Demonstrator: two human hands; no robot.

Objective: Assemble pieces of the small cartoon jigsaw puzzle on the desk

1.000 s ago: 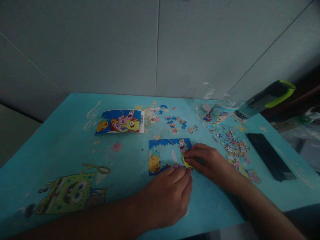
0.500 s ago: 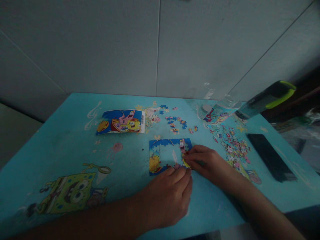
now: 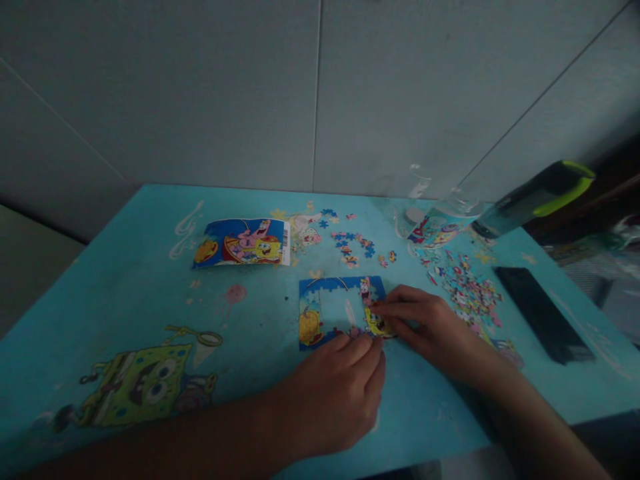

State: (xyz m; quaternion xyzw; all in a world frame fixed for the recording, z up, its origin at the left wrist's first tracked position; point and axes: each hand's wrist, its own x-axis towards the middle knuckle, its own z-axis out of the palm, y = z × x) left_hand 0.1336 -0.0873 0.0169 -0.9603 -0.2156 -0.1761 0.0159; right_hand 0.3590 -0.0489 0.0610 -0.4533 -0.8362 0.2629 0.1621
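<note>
A partly built jigsaw puzzle point(image 3: 309, 327) lies flat on the blue table, its border joined round a bare middle. My left hand point(image 3: 347, 383) is closed at the near edge, its fingertips on the puzzle's lower right part. From the right side comes my right hand point(image 3: 417, 317), thumb and fingers bent around the right border by the yellow figure. Whether a loose piece is between those fingers I cannot make out. Behind the puzzle are several loose puzzle pieces point(image 3: 353, 247), and a heap of mixed pieces point(image 3: 470, 290) lies beyond my right wrist.
A picture packet point(image 3: 245, 243) with a barcode lies at the back left. At the back right are a clear plastic bottle point(image 3: 443, 220) on its side and a dark bottle point(image 3: 530, 200) with a green strip. A black flat object point(image 3: 543, 313) rests near the right edge.
My right hand has shifted slightly to the right, and more of the yellow corner of the puzzle shows. My left hand stays nearly in place.
</note>
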